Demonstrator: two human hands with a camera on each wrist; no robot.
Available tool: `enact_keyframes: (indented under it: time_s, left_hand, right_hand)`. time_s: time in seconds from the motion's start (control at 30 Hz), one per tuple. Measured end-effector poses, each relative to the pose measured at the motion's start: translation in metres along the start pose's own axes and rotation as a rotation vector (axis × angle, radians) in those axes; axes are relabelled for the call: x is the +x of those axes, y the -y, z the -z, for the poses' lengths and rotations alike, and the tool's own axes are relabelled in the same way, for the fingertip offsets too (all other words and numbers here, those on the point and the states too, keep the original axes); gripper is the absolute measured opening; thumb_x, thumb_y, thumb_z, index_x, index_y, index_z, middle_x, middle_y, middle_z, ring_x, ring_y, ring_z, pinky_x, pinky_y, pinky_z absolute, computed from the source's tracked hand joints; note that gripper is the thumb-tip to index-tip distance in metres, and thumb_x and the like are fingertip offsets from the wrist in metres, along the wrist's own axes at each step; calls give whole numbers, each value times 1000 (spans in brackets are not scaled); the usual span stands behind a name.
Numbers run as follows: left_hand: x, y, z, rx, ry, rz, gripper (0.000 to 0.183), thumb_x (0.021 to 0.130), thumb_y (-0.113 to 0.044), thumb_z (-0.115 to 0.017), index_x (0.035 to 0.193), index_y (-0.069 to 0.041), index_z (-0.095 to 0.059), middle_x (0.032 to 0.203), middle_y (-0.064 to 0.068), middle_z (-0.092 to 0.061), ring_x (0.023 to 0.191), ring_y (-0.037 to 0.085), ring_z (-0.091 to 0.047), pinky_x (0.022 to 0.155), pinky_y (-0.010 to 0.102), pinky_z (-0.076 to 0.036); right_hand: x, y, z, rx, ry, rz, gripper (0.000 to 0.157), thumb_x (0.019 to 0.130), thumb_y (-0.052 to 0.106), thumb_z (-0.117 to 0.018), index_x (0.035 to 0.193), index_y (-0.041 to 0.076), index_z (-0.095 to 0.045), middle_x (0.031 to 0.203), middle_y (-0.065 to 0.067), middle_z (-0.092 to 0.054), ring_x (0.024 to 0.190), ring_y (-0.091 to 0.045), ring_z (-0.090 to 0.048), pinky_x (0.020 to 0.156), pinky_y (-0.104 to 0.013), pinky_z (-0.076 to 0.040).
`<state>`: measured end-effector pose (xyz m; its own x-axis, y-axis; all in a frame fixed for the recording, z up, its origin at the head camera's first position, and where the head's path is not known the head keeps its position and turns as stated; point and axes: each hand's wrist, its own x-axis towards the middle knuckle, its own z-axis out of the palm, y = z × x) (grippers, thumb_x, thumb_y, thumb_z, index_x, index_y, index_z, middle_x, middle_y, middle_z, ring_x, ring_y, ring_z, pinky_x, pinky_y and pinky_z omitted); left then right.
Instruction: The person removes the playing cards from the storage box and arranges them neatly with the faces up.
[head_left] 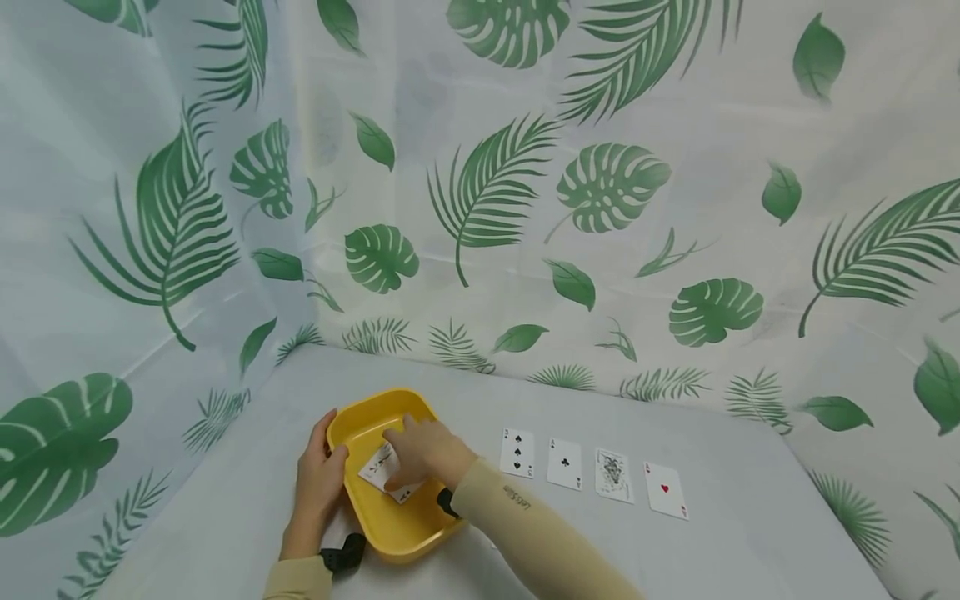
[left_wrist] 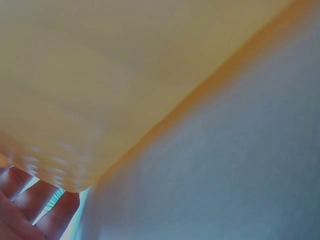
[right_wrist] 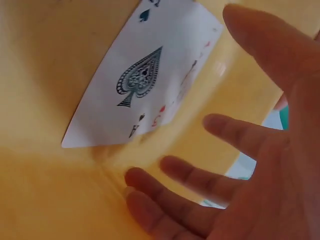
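My left hand (head_left: 311,487) holds a yellow plastic tray (head_left: 382,521) by its left side, thumb at the rim and fingers along the outer wall. In the left wrist view those fingers (left_wrist: 60,212) lie against the tray's wall. Over the inside of the tray reaches my right hand (head_left: 427,450), fingers spread and apart from the cards in the right wrist view. An ace of spades (right_wrist: 135,80) lies face up there, on top of other playing cards (right_wrist: 187,82) that are partly covered. In the head view the right hand hides part of this small pile.
To the tray's right, a row of face-up cards lies on the white table (head_left: 735,542): a three of spades (head_left: 517,452), an ace of clubs (head_left: 565,463), a joker (head_left: 614,475) and an ace of hearts (head_left: 666,490). Leaf-print sheeting (head_left: 480,317) stands behind and beside the table.
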<state>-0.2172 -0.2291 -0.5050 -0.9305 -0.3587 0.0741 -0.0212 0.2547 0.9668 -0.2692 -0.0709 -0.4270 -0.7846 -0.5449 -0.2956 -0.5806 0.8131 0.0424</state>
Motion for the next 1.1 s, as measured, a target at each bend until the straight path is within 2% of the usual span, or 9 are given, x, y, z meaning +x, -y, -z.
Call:
enact_keyframes:
  time_s: [0.1,0.23,0.43,0.63,0.77,0.93,1.1]
  left_hand:
    - [1,0,0,-4,4,13,64,96,-7,-42,159,-12,-30,159,14,-35,130,31,-44,112,50,-36]
    - [1,-2,-1,-6,3,14,64,96,-7,-41,159,-11,-29,159,13,-35,132,31,-44,113,50,-35]
    - [0,-2,-1,1,7,10,63,96,-7,-41,159,-10,-29,159,14,-34,134,31,-43,113,50,-35]
    - [0,-2,-1,1,-1,8,63,96,-6,-41,158,-10,-30,159,14,-34,134,31,-43,113,50,-35]
    - [0,-2,-1,-2,-9,6,63,96,-6,-42,158,-10,-30,159,14,-35,133,31,-43,113,49,-35]
    - [0,0,-1,-2,-3,15,63,96,-6,-42,159,-11,-30,159,14,-35,132,31,-44,113,50,-36]
    - [1,0,-1,3,1,10,63,96,-7,-41,159,-11,-30,159,14,-36,131,32,-44,112,50,-36]
  right_hand:
    - [0,2,-1,3,28,-34,87,74,64,-79,148,28,-51,135,-10,-53,107,-25,-56,94,-41,-53]
    - [-1,4,-3,32,64,-93,96,68,66,-82,151,29,-49,132,-13,-52,107,-26,-54,95,-40,-52]
    - [1,7,-10,87,83,-132,97,67,62,-85,152,33,-46,134,-15,-48,105,-28,-51,92,-41,-54]
    - [2,6,-8,105,98,-120,89,70,54,-87,148,37,-48,128,-13,-51,103,-27,-50,90,-44,-54]
    - [2,5,-7,107,107,-117,89,70,48,-88,149,38,-47,135,-12,-50,106,-27,-50,92,-46,-53]
    - [2,4,-6,100,102,-95,92,71,49,-87,152,36,-43,143,-13,-47,102,-27,-53,90,-44,-54]
    - [0,2,3,83,75,-43,90,72,50,-86,150,34,-43,133,-11,-51,92,-23,-55,86,-41,-55]
